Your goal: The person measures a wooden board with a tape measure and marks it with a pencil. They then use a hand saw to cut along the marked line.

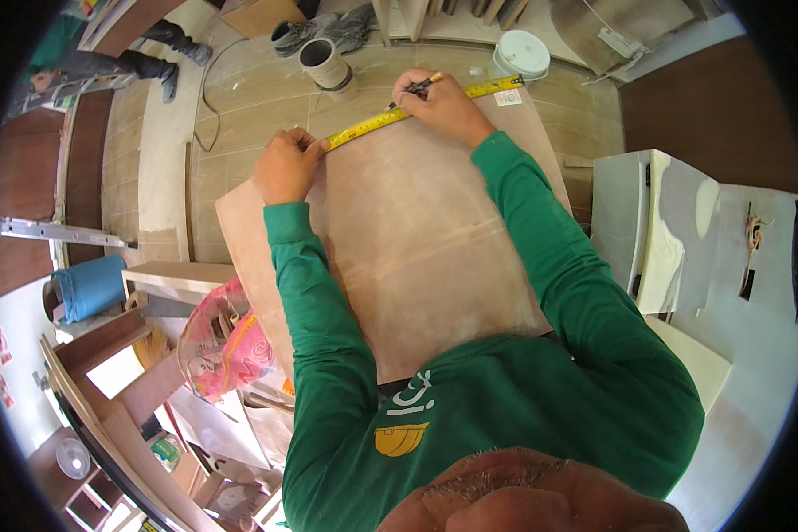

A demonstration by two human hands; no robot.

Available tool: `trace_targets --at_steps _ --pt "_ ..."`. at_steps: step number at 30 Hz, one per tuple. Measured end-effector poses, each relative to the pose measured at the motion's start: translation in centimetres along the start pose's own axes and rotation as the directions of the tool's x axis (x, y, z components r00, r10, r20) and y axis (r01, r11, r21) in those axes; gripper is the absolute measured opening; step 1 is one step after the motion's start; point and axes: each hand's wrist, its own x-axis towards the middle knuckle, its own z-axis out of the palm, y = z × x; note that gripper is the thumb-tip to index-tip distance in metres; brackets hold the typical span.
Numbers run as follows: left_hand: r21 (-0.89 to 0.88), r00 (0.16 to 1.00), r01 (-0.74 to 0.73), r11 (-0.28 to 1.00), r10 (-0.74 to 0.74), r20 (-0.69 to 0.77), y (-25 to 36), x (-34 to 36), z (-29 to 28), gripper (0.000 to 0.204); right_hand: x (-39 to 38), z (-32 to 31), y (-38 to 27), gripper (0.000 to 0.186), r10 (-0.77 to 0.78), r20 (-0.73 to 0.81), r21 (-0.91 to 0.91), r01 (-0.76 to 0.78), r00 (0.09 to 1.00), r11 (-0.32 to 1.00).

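Observation:
A large light-brown plywood sheet (408,239) lies in front of me, reaching back to my waist. Along its far edge stretches a yellow tape measure blade (363,129), its right end near a small white label (508,97) at the far right corner. My left hand (288,164) pinches the blade at the left, fingers closed on it; the tape's case cannot be made out. My right hand (439,108) is closed round a dark pencil (414,90), its point down by the blade and the sheet's far edge.
Beyond the sheet stand a grey cylindrical container (326,69) and a white bucket (520,56). A pink sack (226,341) sits at the left near wooden pieces. A ladder (58,232) and a co-worker's legs (164,62) show at far left. A pale cabinet (652,226) stands right.

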Motion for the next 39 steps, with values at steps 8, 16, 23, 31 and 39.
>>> trace_targets --at_steps 8,16,23,31,39 --pt "0.037 1.000 -0.004 0.999 0.004 0.000 0.2 -0.1 -0.4 0.035 0.1 0.0 -0.9 0.023 0.003 0.026 0.005 -0.003 1.000 1.000" --pt "0.078 1.000 -0.001 0.997 0.002 -0.015 0.7 -0.1 -0.5 0.036 0.0 -0.1 -0.9 0.021 -0.026 0.023 -0.041 0.027 0.999 0.999" --pt "0.082 0.999 -0.022 0.996 0.024 -0.025 0.9 -0.4 -0.7 0.035 0.2 0.3 0.3 0.022 -0.023 0.022 -0.070 0.024 0.999 0.997" --pt "-0.021 1.000 -0.017 1.000 0.018 0.009 0.1 -0.4 -1.1 0.038 -0.4 -0.3 -2.3 0.021 0.026 0.038 0.014 -0.026 0.999 1.000" --pt "0.029 0.999 -0.011 1.000 0.010 0.053 0.3 -0.6 -1.3 0.035 -0.6 -0.3 -2.3 0.019 -0.031 0.065 -0.014 0.032 0.997 0.999"
